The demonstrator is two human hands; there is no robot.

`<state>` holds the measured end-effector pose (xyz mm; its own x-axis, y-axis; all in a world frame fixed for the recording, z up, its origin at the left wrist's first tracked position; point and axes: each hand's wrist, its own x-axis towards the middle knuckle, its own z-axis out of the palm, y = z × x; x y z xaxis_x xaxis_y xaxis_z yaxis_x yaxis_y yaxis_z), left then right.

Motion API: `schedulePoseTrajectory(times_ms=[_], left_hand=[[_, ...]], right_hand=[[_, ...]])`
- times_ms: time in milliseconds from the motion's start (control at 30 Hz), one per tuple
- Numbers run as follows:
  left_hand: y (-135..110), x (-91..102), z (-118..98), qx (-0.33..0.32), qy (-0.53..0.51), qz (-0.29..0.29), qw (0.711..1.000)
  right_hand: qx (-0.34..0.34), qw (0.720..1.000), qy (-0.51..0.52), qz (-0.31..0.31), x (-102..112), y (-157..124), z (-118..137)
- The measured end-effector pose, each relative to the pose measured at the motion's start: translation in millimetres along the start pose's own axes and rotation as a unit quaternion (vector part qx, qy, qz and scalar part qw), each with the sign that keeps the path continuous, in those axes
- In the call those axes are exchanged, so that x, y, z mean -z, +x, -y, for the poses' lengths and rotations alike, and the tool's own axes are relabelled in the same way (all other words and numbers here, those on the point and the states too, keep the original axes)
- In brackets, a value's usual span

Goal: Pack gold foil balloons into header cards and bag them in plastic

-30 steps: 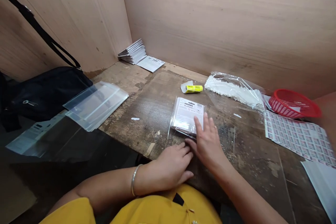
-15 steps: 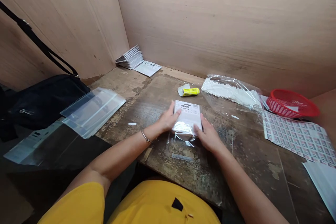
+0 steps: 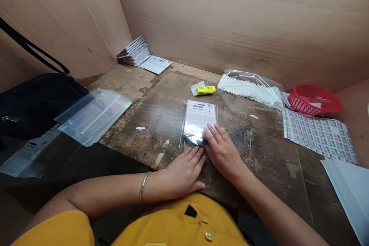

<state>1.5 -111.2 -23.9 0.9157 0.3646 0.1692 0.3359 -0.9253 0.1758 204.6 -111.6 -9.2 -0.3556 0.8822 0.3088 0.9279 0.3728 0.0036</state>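
A printed white card in a clear plastic bag (image 3: 200, 120) lies flat on the table in front of me, its hang hole at the far end. My left hand (image 3: 184, 169) rests at the near end of the bag, fingers stretched out and thumb apart; it covers the bag's lower flap. My right hand (image 3: 223, 148) lies over the bag's lower right corner, fingertips on the card's near part. Neither hand grips anything. Beyond the bag is a yellow roll (image 3: 205, 90) with a loose pale end.
A stack of white cards (image 3: 135, 52) stands in the back left corner. Clear bags (image 3: 95, 115) lie left beside a dark shoulder bag (image 3: 43, 103). To the right are a bag of white pieces (image 3: 250, 90), a red basket (image 3: 314, 100), a sticker sheet (image 3: 319, 134) and white sheets (image 3: 348, 192).
Both hands have let go of the card's sides. My left hand has come down to the bag's near end, and my right hand has shifted onto its lower right. The view has tilted slightly.
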Motion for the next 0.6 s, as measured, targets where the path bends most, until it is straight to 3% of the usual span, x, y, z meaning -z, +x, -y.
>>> schedulePoseTrajectory(times_ms=[167, 367, 467, 600], left_hand=[[5, -14.8, 0, 0.024, 0.03, 0.021, 0.999], [7, -9.8, -5, 0.019, 0.034, 0.024, 0.999], [8, 3.3, -5, 0.017, 0.002, 0.02, 1.0], [9, 38.1, 19, -0.018, -0.133, -0.052, 0.99]], right_hand=[[-0.096, 0.995, -0.03, 0.023, 0, 23, -6], [-0.112, 0.99, -0.066, 0.048, 5, 37, 3], [-0.125, 0.989, -0.064, 0.034, 4, 33, 4], [-0.049, 0.998, -0.023, -0.045, 2, 0, 6]])
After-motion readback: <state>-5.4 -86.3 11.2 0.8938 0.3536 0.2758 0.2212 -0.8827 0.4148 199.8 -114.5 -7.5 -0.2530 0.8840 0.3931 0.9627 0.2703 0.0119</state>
